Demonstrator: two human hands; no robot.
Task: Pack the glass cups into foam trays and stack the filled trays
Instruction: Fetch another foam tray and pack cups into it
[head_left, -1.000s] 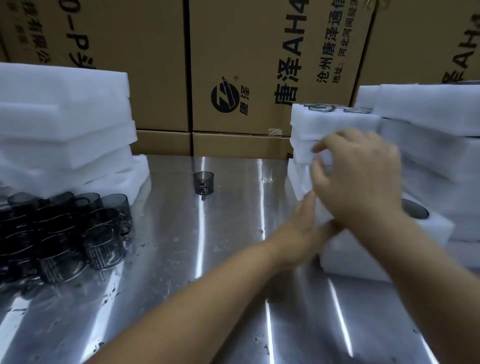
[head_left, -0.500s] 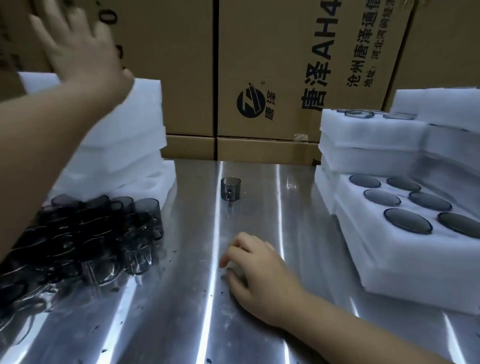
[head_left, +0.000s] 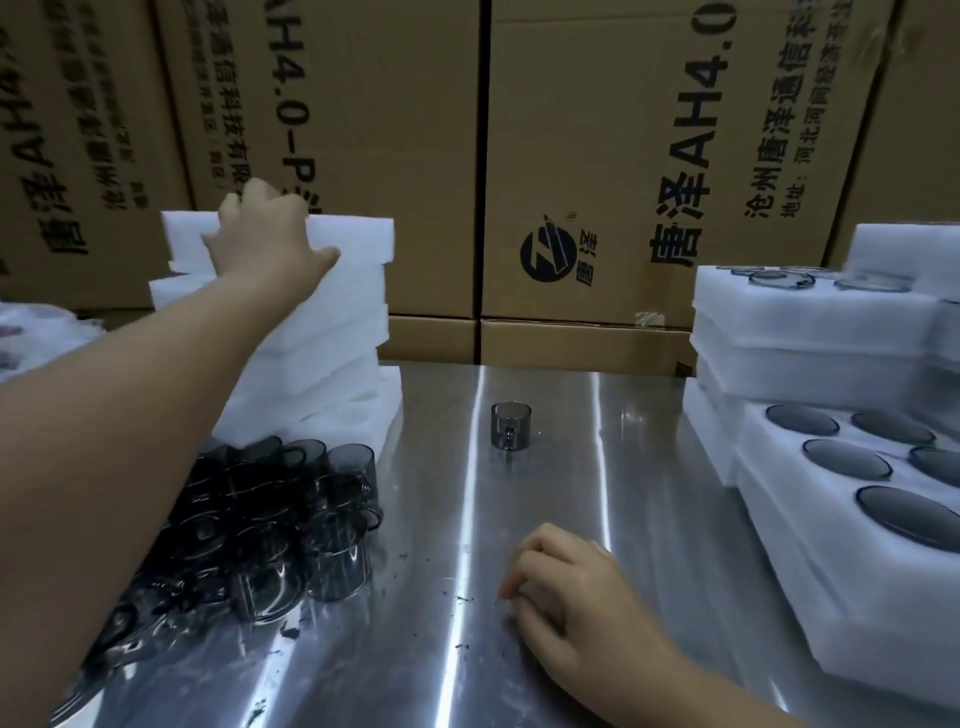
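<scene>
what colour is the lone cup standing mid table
Smoky dark grey, see-through glass cup, seen best in the head view.

Print on the cartons behind the desk (head_left: 441, 415) is black and runs vertically.

- Right carton (head_left: 597, 130): round logo (head_left: 549, 255) with "唐泽"; large marking "唐泽AH4.0"; smaller lines "沧州唐泽通信" and "地址:河北河间", both cut off at the top.
- Middle carton (head_left: 389, 130): "AH4.0-P" and "信科技有限".
- Left carton (head_left: 93, 104): "唐泽AH"; the smaller print is blurred.

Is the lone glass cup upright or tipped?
Upright: the lone glass cup stands vertical on the steel table, handle facing the camera.
</scene>
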